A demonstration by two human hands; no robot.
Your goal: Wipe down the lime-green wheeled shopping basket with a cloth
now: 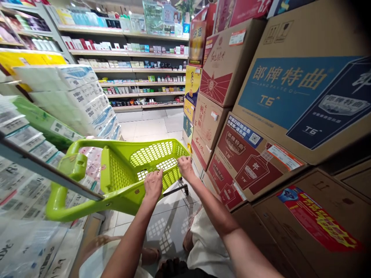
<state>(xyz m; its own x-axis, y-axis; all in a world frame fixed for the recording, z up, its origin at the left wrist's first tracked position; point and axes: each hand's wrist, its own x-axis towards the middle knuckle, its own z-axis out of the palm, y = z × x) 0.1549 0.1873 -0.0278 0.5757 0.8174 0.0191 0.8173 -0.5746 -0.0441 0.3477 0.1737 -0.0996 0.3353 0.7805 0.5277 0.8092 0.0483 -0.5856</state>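
Note:
A lime-green shopping cart [121,197] stands sideways in front of me, its looped handle pointing to the left. No goods show in its basket. My left hand [153,184] is closed over the near rim, about halfway along the side. Farther right, my right hand [184,166] grips the same rim close to the basket's right-hand corner. Both sets of fingers curl over the edge, so the fingertips are partly hidden. Below the rim a dark metal leg with a caster [186,189] is visible on the tiled floor.
Stacked cartons [261,100] rise close on my right. Packs of tissue paper [78,96] are piled on the left, with a grey metal bar [52,168] crossing in front. Shelves of small boxed goods [130,50] line the back. Pale floor tiles [150,121] lie beyond the cart.

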